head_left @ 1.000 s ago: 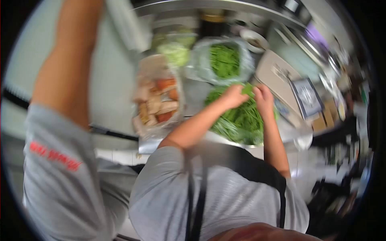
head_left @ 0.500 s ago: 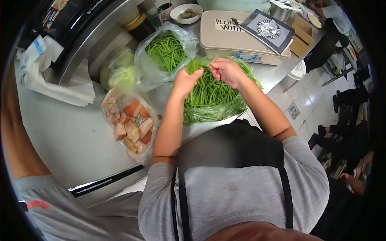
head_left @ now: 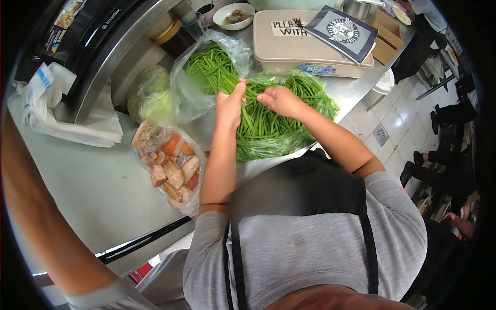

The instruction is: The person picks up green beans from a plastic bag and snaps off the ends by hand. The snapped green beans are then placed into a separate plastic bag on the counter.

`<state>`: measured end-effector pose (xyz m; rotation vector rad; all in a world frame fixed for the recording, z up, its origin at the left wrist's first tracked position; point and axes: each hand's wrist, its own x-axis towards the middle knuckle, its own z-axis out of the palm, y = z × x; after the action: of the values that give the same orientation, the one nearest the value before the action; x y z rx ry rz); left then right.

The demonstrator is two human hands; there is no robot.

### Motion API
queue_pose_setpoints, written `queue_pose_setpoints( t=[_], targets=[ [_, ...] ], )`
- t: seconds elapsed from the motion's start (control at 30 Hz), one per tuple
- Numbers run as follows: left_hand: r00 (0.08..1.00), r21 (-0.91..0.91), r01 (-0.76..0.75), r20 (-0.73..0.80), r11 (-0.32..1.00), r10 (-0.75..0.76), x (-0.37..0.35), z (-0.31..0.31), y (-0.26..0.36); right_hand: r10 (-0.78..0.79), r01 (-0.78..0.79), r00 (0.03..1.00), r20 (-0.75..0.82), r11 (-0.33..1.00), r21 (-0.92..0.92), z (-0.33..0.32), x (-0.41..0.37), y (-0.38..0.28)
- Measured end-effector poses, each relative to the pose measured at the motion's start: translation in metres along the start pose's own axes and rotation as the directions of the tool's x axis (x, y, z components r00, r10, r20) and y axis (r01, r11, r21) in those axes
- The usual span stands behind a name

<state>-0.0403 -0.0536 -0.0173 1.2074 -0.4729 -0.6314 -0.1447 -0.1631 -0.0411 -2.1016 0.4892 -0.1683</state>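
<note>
My left hand [head_left: 230, 107] is closed around a bunch of green beans [head_left: 250, 95], thumb pointing up, at the near left edge of a green plastic bag [head_left: 279, 151]. My right hand [head_left: 281, 102] is closed in a pinch at the right end of the same bunch. Under both hands lies a heap of long green beans [head_left: 269, 123] that fills the green bag. Just beyond my left hand, a clear plastic bag [head_left: 181, 88] stands with its mouth wide, holding more green beans [head_left: 213, 67]. My fingertips are partly hidden by the beans.
Left of me lie a bag of meat chunks [head_left: 174, 173] and a bagged pale green vegetable [head_left: 155, 98]. Behind are a lidded beige bin [head_left: 284, 49], a notebook [head_left: 343, 33] and a white bowl [head_left: 233, 16]. Another person's arm [head_left: 39, 206] reaches in at left.
My left hand has turned more upright, and my right hand has come lower and nearer to the bunch. The other person's arm at left has shifted inward.
</note>
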Motion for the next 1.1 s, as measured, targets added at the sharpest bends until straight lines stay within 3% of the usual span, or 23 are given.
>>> queue_pose_setpoints(
  t=[0.07, 0.13, 0.27, 0.3, 0.33, 0.37, 0.4, 0.5, 0.53, 0.63, 0.67, 0.8, 0.93, 1.03, 1.07, 1.1],
  targets=[
    [0.998, 0.105, -0.057, 0.015, 0.993, 0.056, -0.004, 0.006, 0.004, 0.108, -0.089, 0.994, -0.030, 0.924, 0.371, 0.007, 0.009, 0.008],
    [0.994, 0.237, -0.103, 0.059, 0.966, 0.092, -0.005, 0.009, 0.001, 0.209, -0.110, 0.975, -0.075, 0.748, 0.654, 0.006, 0.016, 0.010],
    [0.943, 0.435, -0.267, -0.068, 0.860, 0.327, 0.031, 0.003, 0.022, 0.006, 0.025, 0.979, -0.201, 0.988, 0.154, -0.003, 0.021, 0.024],
    [0.956, 0.443, -0.147, -0.164, 0.884, 0.242, 0.035, 0.007, 0.045, 0.014, 0.001, 0.989, -0.144, 0.995, 0.099, -0.005, 0.021, 0.025],
    [0.919, 0.504, -0.240, -0.158, 0.830, 0.362, 0.055, -0.005, 0.047, 0.025, -0.021, 0.996, -0.087, 0.999, 0.041, -0.007, 0.021, 0.026],
    [0.915, 0.644, -0.207, -0.140, 0.736, 0.379, 0.074, -0.018, 0.050, 0.040, -0.040, 0.999, -0.030, 0.999, -0.017, -0.008, 0.020, 0.026],
    [0.868, 0.776, -0.316, 0.004, 0.546, 0.496, 0.106, -0.045, 0.038, 0.047, -0.048, 0.998, -0.030, 0.998, -0.030, -0.008, 0.021, 0.027],
    [0.922, 0.991, -0.130, 0.115, 0.015, 0.371, 0.137, -0.066, 0.026, 0.031, -0.034, 0.999, -0.031, 0.995, -0.092, -0.007, 0.025, 0.027],
    [0.993, 0.998, -0.062, 0.064, -0.024, 0.096, 0.146, -0.073, 0.021, 0.004, -0.007, 1.000, -0.028, 0.992, -0.129, -0.006, 0.026, 0.027],
    [0.997, 0.964, -0.073, 0.064, -0.255, -0.045, 0.152, -0.080, -0.012, -0.058, 0.054, 0.998, -0.012, 0.977, -0.205, -0.008, 0.029, 0.026],
    [0.994, 0.984, -0.016, -0.004, -0.175, -0.113, 0.149, -0.078, -0.014, -0.083, 0.075, 0.996, -0.023, 0.970, -0.230, -0.007, 0.031, 0.029],
    [1.000, 0.994, 0.008, -0.009, -0.107, -0.006, 0.156, -0.093, -0.021, -0.061, 0.042, 0.997, -0.043, 0.934, -0.356, -0.003, 0.035, 0.021],
    [0.993, 0.964, -0.047, 0.073, -0.262, 0.090, 0.144, -0.083, -0.015, -0.033, 0.039, 0.999, 0.021, 0.848, -0.529, 0.010, 0.044, 0.009],
    [0.967, 0.979, -0.077, 0.119, -0.188, 0.223, 0.127, -0.063, -0.010, -0.028, 0.035, 0.999, 0.021, 0.732, -0.680, 0.026, 0.057, 0.003],
    [0.896, 0.977, -0.199, 0.213, -0.078, 0.389, 0.119, -0.059, -0.010, -0.035, 0.056, 0.998, 0.045, 0.708, -0.704, 0.028, 0.060, 0.001],
    [0.884, 0.964, -0.263, 0.221, 0.048, 0.411, 0.106, -0.049, -0.002, -0.039, 0.078, 0.997, 0.071, 0.684, -0.726, 0.030, 0.062, 0.000]
  ],
)
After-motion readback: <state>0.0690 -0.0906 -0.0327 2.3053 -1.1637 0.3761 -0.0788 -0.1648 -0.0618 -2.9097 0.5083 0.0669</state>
